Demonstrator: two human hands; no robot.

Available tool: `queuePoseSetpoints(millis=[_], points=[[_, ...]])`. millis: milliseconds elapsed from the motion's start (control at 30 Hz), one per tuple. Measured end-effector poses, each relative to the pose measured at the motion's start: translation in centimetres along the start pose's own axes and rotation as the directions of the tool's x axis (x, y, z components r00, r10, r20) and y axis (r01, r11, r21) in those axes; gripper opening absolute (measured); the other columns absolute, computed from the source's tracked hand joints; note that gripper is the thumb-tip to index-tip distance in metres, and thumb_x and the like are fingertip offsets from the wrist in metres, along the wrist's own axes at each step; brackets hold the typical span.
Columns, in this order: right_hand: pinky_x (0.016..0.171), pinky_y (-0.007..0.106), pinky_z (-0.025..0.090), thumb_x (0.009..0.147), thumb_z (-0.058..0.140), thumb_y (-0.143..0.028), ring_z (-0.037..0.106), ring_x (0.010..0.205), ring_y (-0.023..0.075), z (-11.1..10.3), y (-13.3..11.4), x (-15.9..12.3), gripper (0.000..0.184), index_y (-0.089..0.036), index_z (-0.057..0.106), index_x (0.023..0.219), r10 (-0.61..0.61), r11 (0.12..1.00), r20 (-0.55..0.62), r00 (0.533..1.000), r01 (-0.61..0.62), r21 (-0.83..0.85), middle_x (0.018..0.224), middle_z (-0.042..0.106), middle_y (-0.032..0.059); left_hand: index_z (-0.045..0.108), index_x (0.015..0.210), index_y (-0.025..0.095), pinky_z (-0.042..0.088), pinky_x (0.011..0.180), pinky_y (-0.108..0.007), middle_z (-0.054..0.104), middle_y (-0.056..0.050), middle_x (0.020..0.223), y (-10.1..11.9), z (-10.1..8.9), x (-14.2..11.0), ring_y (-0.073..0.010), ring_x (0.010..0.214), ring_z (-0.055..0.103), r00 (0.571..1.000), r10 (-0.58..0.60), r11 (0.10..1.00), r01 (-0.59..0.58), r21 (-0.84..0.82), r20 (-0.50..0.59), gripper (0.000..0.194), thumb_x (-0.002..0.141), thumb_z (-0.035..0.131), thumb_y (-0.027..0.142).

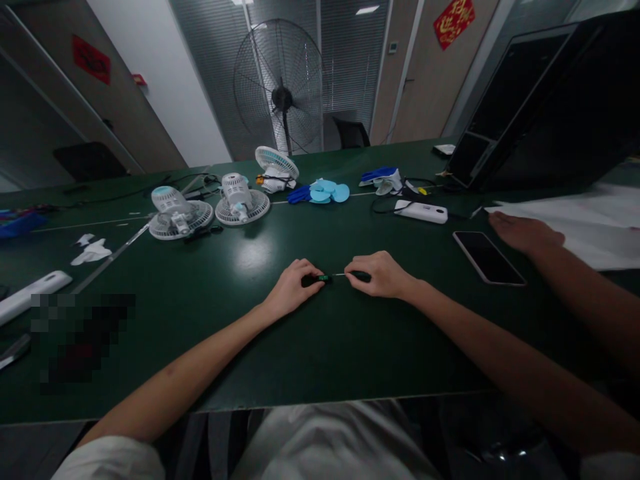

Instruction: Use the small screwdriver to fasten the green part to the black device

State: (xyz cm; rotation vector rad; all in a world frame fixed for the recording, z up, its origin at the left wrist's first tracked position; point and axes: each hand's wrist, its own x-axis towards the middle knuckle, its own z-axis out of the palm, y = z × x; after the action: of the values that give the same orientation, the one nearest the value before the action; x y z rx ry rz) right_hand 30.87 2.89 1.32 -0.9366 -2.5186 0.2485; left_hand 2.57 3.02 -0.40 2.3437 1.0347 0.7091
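Observation:
Over the green tabletop, my left hand (294,285) pinches a small dark piece with a green part (324,278) at its tip; most of it is hidden by the fingers, and its kind is unclear. Facing it, my right hand (383,275) is closed around the dark handle of a screwdriver (361,275). The screwdriver's thin metal shaft points left, toward the green part. Whether its tip touches that part I cannot tell. Both hands are low over the table, close together.
Small white fans (243,205) stand at the back left, beside light-blue discs (327,191) and gloves (381,179). On the right are a white power strip-like box (421,211), a phone (489,258), white sheets (590,220) and another person's hand (525,232). A large black screen (555,107) rises behind.

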Motion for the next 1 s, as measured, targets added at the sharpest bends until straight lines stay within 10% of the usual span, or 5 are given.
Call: queuePoseSetpoints(millis=[567, 1000], points=[[0.066, 0.027, 0.042, 0.099, 0.057, -0.029, 0.062, 0.073, 0.0139, 1.5, -3.1, 1.8, 0.021, -0.018, 0.073, 0.106, -0.079, 0.996, -0.107, 0.991, 0.084, 0.043, 0.089, 0.071, 0.0031, 0.073, 0.103, 0.022, 0.047, 0.090, -0.038, 0.068, -0.004, 0.104, 0.1, -0.1, 0.2, -0.0222, 0.101, 0.060, 1.000, 0.012, 1.000, -0.012, -0.001, -0.006, 0.013, 0.093, 0.068, 0.029], [0.073, 0.029, 0.049, 0.100, 0.057, -0.029, 0.068, 0.081, 0.0170, 1.0, 0.2, 0.6, 0.022, -0.018, 0.073, 0.110, 0.080, 0.996, -0.104, 0.991, -0.076, 0.037, 0.099, 0.075, 0.0050, 0.072, 0.115, 0.024, 0.050, 0.079, -0.034, 0.068, -0.006, 0.108, -0.7, -1.6, -0.2, -0.0214, 0.099, 0.062, 0.991, -0.071, 0.997, 0.072, -0.001, -0.111, 0.027, 0.098, 0.061, 0.041]])
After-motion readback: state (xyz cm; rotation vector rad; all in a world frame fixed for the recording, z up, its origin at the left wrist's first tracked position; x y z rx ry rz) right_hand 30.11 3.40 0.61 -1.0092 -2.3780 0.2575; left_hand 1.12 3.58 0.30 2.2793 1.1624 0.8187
